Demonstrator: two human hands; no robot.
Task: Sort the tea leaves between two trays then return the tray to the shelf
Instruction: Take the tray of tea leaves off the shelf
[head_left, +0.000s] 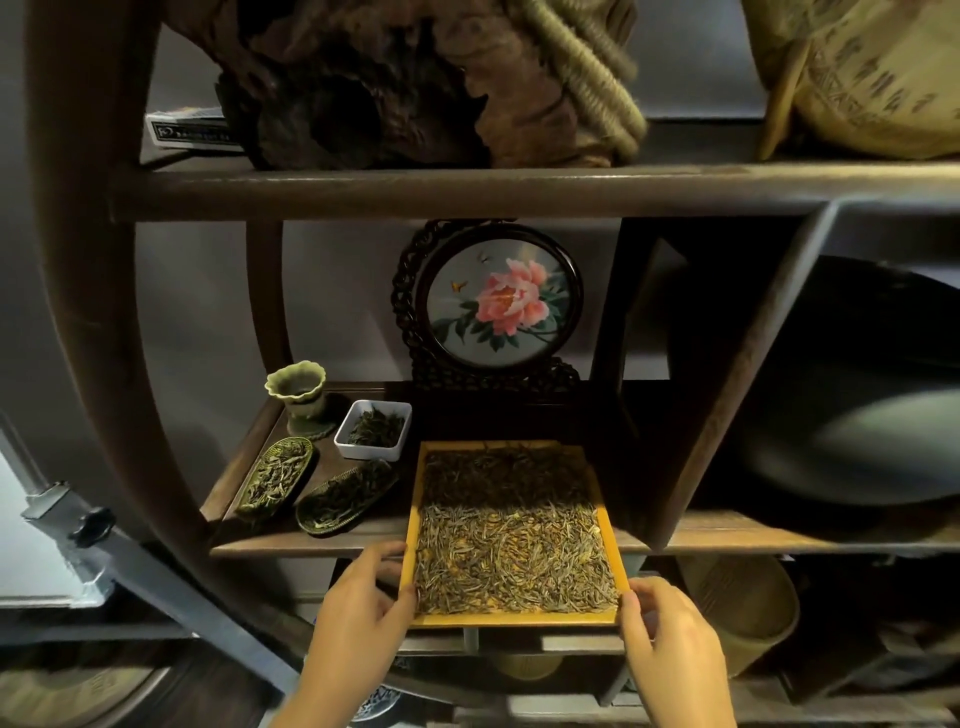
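Dark wooden shelf (467, 543) unit, round-framed, dim light. Yellow tray (514, 619) of tea leaves (511, 551) sits about half on the middle shelf, near end overhanging toward the person. Left hand (358, 597) grips the tray's near-left edge, thumb on the rim; right hand (670, 634) grips the near-right corner, fingers curled round it. Leaves lie spread in one even layer, darker at the shaded far end.

Behind the tray: round framed peony panel (501, 301) on a carved stand. To its left: white square dish (373, 428) of dark leaves, two oval leaf-filled dishes (275, 475), green fluted cup (297, 387). Upper shelf carries gnarled root wood (374, 88).

Judgement: sorting looks finished; only one tray visible. Return underway, not complete. Left: push the tray fully in, let go.
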